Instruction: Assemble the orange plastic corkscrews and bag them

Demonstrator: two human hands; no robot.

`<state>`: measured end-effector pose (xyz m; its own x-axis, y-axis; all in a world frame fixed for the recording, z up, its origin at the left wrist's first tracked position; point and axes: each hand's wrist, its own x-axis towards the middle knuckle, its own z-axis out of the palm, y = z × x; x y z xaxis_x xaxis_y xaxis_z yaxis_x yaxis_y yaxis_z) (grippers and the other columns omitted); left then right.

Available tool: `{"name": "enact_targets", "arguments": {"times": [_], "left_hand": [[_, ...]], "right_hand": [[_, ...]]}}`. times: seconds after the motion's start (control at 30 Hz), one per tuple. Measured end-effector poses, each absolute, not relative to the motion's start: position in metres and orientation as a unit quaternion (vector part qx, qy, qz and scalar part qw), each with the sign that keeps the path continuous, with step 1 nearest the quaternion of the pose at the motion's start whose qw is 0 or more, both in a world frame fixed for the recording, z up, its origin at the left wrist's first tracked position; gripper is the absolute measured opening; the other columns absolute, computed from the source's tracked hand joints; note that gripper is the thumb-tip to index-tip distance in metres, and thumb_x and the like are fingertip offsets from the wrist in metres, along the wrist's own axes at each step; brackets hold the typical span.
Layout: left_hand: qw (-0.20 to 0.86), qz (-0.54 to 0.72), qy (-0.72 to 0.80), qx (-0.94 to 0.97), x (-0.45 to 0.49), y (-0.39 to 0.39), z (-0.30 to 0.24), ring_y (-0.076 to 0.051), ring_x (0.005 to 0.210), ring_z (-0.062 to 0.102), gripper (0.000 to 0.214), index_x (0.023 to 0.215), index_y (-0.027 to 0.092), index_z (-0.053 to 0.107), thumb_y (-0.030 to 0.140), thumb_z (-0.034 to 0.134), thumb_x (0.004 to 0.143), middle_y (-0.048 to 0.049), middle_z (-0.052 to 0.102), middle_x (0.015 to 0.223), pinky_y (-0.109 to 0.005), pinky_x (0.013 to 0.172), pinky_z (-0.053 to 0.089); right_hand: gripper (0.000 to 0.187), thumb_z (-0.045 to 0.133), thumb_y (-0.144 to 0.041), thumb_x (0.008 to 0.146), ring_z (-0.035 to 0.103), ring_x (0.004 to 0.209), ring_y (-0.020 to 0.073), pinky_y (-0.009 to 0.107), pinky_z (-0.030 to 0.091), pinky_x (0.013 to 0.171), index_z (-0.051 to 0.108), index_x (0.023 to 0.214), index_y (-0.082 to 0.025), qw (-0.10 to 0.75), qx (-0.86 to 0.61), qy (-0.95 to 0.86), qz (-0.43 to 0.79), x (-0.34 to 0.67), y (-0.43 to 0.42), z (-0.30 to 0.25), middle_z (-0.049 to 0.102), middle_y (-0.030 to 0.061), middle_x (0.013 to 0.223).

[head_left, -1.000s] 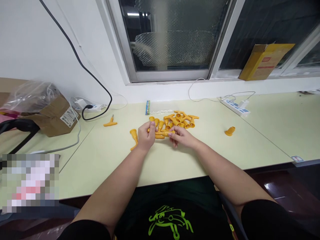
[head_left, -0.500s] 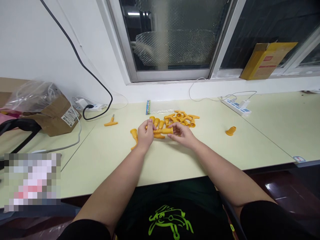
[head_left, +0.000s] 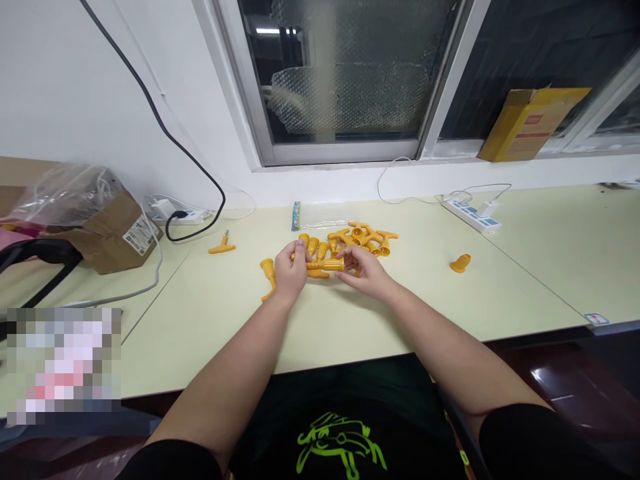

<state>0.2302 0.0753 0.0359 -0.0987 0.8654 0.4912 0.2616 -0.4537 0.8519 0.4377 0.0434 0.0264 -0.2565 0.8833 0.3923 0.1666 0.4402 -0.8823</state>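
A yellow plastic corkscrew [head_left: 331, 265] lies sideways between my hands above the table. My left hand [head_left: 292, 270] is closed around its handle end, which the fingers mostly hide. At the flared end, my right hand [head_left: 367, 272] grips the ribbed sleeve between thumb and fingers. Just behind is a pile of similar yellow corkscrews [head_left: 340, 236], partly covered by my hands. Another corkscrew [head_left: 269, 269] lies left of my left hand. Farther left rests a T-shaped handle [head_left: 221, 249] with a metal screw tip showing. A lone ribbed sleeve [head_left: 461, 264] stands tilted at right.
A clear plastic bag [head_left: 327, 215] with a printed strip lies behind the pile. Power strips [head_left: 470, 215] and cables sit along the wall. A cardboard box [head_left: 125, 230] stands at left, and a yellow carton [head_left: 533, 127] leans on the window.
Both hands keep their hold on the corkscrew. My right-hand fingers have shifted slightly at the flared end; the view has moved a little. Nothing else visibly differs.
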Motion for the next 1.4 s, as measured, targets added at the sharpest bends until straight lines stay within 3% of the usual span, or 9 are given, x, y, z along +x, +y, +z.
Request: {"name": "enact_targets", "arguments": {"times": [0.23,0.37,0.53,0.6,0.7,0.87,1.0,1.17,1.4], "left_hand": [[0.22,0.549,0.36,0.722,0.232,0.062,0.04,-0.018,0.061,0.049,0.05,0.06,0.022,0.055,0.054,0.05,0.099,-0.0043,0.053,0.062,-0.033,0.065,0.042],[0.198,0.554,0.397,0.705,0.231,0.066,0.04,-0.017,0.06,0.048,0.049,0.06,0.022,0.053,0.053,0.052,0.098,-0.0032,0.051,0.06,-0.032,0.064,0.04],[0.303,0.559,0.471,0.611,0.23,0.08,0.031,-0.014,0.054,0.046,0.049,0.064,0.021,0.053,0.055,0.049,0.1,0.0006,0.049,0.057,-0.028,0.054,0.038],[0.378,0.535,0.474,0.588,0.234,0.083,0.028,-0.012,0.05,0.044,0.05,0.063,0.021,0.052,0.057,0.052,0.098,0.0017,0.046,0.055,-0.027,0.049,0.036],[0.435,0.514,0.478,0.564,0.24,0.082,0.025,-0.012,0.046,0.042,0.052,0.061,0.021,0.051,0.059,0.055,0.096,0.0026,0.042,0.052,-0.027,0.045,0.034],[0.329,0.541,0.402,0.662,0.239,0.072,0.03,-0.013,0.055,0.045,0.051,0.062,0.02,0.052,0.058,0.054,0.098,0.0002,0.048,0.058,-0.029,0.055,0.039],[0.273,0.532,0.319,0.735,0.232,0.069,0.029,-0.016,0.062,0.048,0.047,0.067,0.021,0.053,0.053,0.051,0.101,-0.0017,0.05,0.064,-0.033,0.064,0.042],[0.287,0.556,0.299,0.72,0.21,0.098,0.023,-0.024,0.103,0.061,0.031,0.102,0.023,0.056,0.053,0.049,0.098,-0.0089,0.064,0.106,-0.04,0.092,0.048],[-0.019,0.477,0.658,0.583,0.116,0.14,0.018,-0.033,0.127,0.051,0.035,0.115,0.019,0.059,0.032,0.061,0.082,-0.0141,0.061,0.121,-0.051,0.116,0.034]], "right_hand": [[0.057,0.05,-0.077,0.09,0.048,0.035,0.0146,0.027,0.04,0.033,0.05,0.074,-0.023,0.354,-0.484,-0.534,0.596,0.433,0.051,0.022,0.052,-0.0008,0.05],[0.048,0.06,-0.068,0.09,0.067,0.058,0.0201,0.032,0.057,0.049,0.059,0.105,-0.023,0.355,-0.441,-0.563,0.601,0.437,0.046,0.027,0.063,0.0021,0.073],[0.064,0.085,-0.04,0.076,0.067,0.096,0.0235,0.038,0.061,0.079,0.055,0.13,-0.026,0.437,-0.386,-0.721,0.374,0.439,0.042,0.026,0.06,0.011,0.125],[0.051,0.082,-0.036,0.078,0.065,0.1,0.025,0.04,0.058,0.085,0.061,0.122,-0.024,0.447,-0.373,-0.753,0.306,0.437,0.044,0.023,0.064,0.0104,0.12],[0.031,0.079,-0.038,0.08,0.065,0.077,0.0212,0.035,0.056,0.07,0.065,0.102,-0.021,0.433,-0.404,-0.734,0.331,0.434,0.046,0.02,0.069,0.005,0.091],[0.038,0.077,-0.052,0.08,0.054,0.045,0.0136,0.026,0.045,0.043,0.054,0.08,-0.022,0.401,-0.44,-0.569,0.567,0.429,0.044,0.026,0.065,0.0003,0.062],[0.037,0.076,-0.052,0.08,0.05,0.038,0.0119,0.022,0.038,0.036,0.054,0.084,-0.022,0.334,-0.43,-0.495,0.678,0.429,0.042,0.034,0.063,0.0,0.055],[0.042,0.08,-0.046,0.075,0.055,0.049,0.0115,0.019,0.037,0.042,0.048,0.096,-0.027,0.468,-0.391,-0.436,0.662,0.441,0.046,0.042,0.068,-0.0034,0.072],[0.046,0.077,-0.043,0.073,0.056,0.063,0.0137,0.024,0.044,0.057,0.042,0.098,-0.029,0.657,-0.499,-0.41,0.388,0.488,0.069,0.029,0.063,-0.0071,0.076]]}}
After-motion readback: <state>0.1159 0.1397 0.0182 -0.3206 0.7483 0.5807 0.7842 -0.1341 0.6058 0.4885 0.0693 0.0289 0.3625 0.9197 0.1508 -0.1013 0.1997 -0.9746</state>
